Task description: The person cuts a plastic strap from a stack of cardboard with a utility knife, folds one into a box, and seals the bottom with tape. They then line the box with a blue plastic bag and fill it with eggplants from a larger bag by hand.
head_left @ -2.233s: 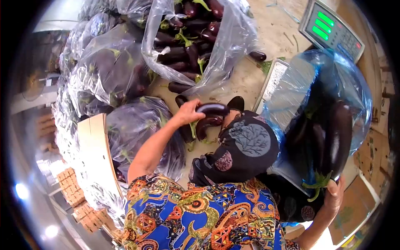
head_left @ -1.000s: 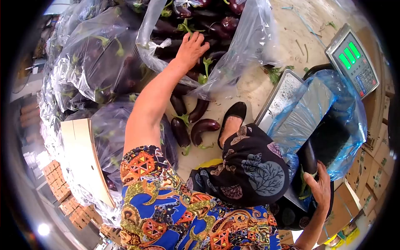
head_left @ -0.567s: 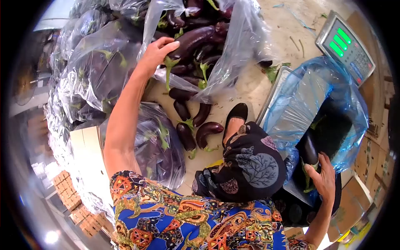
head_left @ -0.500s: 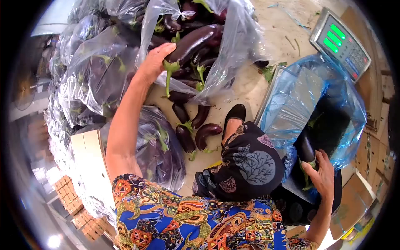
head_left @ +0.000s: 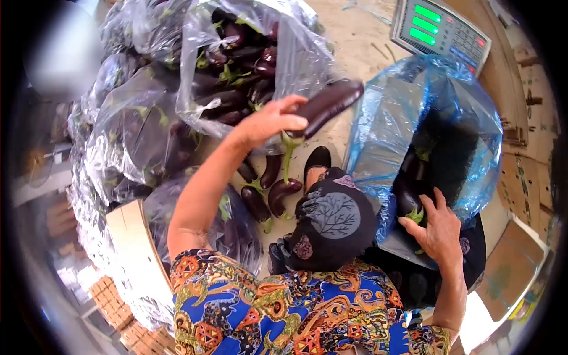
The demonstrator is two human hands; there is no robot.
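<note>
My left hand (head_left: 273, 122) grips a large dark eggplant (head_left: 331, 105) near its stem end, in the air to the right of an open clear bag of eggplants (head_left: 228, 100). The green stem hangs down. At the right, my right hand (head_left: 436, 228) is at the near end of a blue-lined box (head_left: 384, 133), fingers spread apart beside the stem of an eggplant (head_left: 407, 192) lying inside. Several smaller eggplants (head_left: 255, 204) lie on the floor between the clear bag and my leg.
Filled clear bags (head_left: 127, 127) are piled at the left, with a cardboard piece (head_left: 133, 236) in front. A scale display (head_left: 441, 29) with green digits stands beyond the blue liner. Flattened cardboard (head_left: 523, 183) lines the right side. My shoe (head_left: 318, 158) rests on the floor.
My left hand has carried the large eggplant rightward, away from the clear bag. My right hand has loosened from the eggplant in the box, its fingers now spread. The whole view has shifted.
</note>
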